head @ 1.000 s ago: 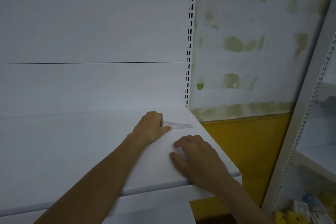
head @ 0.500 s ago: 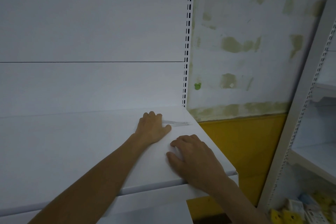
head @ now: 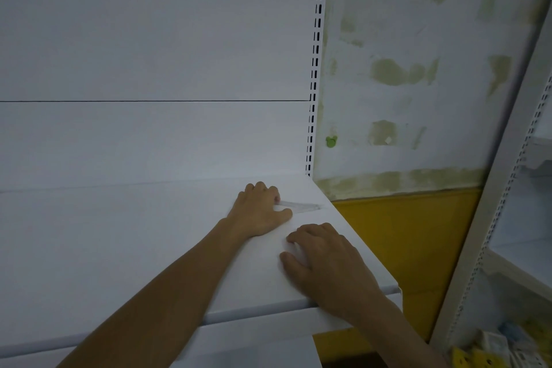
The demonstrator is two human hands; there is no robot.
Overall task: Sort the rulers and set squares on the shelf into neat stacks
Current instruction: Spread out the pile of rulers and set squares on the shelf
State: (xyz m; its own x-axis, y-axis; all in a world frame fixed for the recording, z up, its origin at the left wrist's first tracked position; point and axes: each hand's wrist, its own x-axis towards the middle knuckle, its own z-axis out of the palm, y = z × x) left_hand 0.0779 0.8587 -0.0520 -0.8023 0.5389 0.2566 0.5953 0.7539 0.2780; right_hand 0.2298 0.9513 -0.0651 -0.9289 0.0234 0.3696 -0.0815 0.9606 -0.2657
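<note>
A clear, nearly see-through set square (head: 300,206) lies flat near the back right corner of the white shelf (head: 119,248); only its pointed right end shows. My left hand (head: 258,212) rests on its left part, fingers curled over it and thumb lying along its near edge. My right hand (head: 325,260) lies palm down on the shelf close to the front right edge, fingers bent; something pale may be under them, but I cannot tell what. No other rulers are visible.
A slotted white upright (head: 315,69) rises at the shelf's back right corner. Beyond it is a patchy wall with a yellow lower band (head: 403,242). A second shelf unit (head: 513,218) stands at the right, with packaged goods (head: 495,349) low down.
Both hands stay almost where they were. The left hand's fingers have curled a little more over the set square.
</note>
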